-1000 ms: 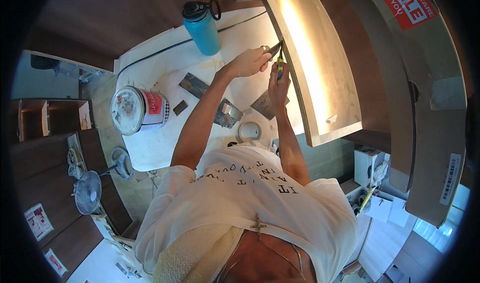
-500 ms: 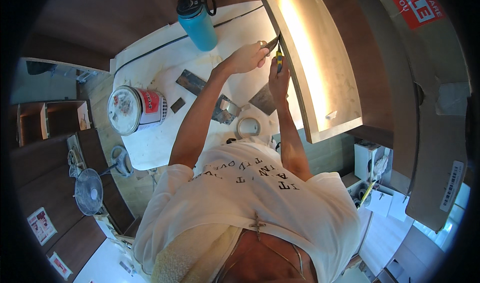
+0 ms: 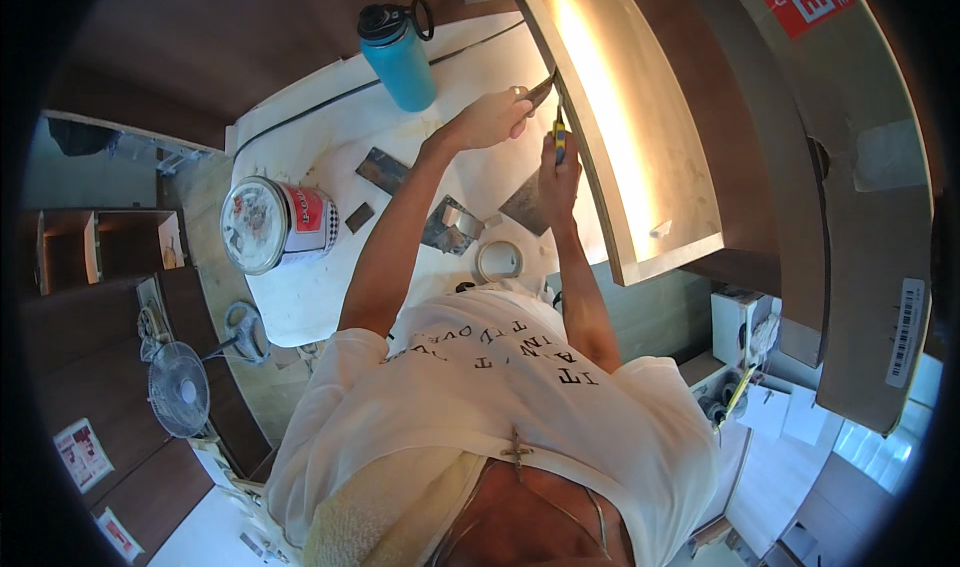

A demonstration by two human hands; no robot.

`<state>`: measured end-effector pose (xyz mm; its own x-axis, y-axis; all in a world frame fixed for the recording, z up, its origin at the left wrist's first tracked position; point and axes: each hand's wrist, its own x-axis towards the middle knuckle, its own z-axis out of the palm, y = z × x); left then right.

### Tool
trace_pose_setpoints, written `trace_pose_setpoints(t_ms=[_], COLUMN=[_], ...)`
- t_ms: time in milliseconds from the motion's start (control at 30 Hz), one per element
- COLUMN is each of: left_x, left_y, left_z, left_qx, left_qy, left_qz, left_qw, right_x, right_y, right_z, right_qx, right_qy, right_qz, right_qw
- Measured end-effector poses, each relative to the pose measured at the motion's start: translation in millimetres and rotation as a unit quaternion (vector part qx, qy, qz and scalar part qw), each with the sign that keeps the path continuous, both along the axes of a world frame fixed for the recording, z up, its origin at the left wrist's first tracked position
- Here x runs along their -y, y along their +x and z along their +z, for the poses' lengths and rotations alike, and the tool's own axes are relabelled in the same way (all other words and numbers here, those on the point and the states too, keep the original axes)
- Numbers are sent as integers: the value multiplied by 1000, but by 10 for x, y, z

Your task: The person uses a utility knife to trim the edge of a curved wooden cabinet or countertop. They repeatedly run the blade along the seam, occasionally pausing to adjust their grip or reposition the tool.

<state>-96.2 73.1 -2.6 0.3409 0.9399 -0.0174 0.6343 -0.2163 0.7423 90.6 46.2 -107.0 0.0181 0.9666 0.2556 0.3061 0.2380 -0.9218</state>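
The left hand (image 3: 492, 120) has its fingers clamped on a thin dark strip (image 3: 541, 91), which reaches the left edge of a lit wooden panel (image 3: 665, 137) on the right. The right hand (image 3: 560, 175) has its fingers wrapped around a yellow-and-dark utility knife (image 3: 560, 140), just near of the strip; whether the blade touches it, I cannot tell. On the white counter (image 3: 290, 305), a blue bottle (image 3: 403, 73) stands far left, a paint can (image 3: 256, 225) nearer left, and a tape roll (image 3: 482, 263) lies near.
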Motion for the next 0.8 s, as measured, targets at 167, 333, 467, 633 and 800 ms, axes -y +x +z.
trace_pose_setpoints(t_ms=[167, 333, 467, 633, 800], left_x=[-26, -27, -46, -22, 12], left_y=[-24, -37, -36, -40, -41], left_z=[-166, -197, -262, -155, -116], left_qx=[116, 87, 99, 103, 120], left_qy=[-75, -62, -82, -88, -28], left_qz=[34, 29, 28, 34, 33], left_qw=[990, 994, 991, 990, 992], right_x=[-193, -253, -291, -250, -69], right_y=[-187, -215, -213, -124, 7], right_z=[-4, 33, -12, -144, -136], right_qx=[3, 20, 38, 51, 82], right_qy=[23, 46, 63, 21, -58], right_qz=[-11, -31, -44, -20, -14], right_qw=[1000, 998, 996, 998, 995])
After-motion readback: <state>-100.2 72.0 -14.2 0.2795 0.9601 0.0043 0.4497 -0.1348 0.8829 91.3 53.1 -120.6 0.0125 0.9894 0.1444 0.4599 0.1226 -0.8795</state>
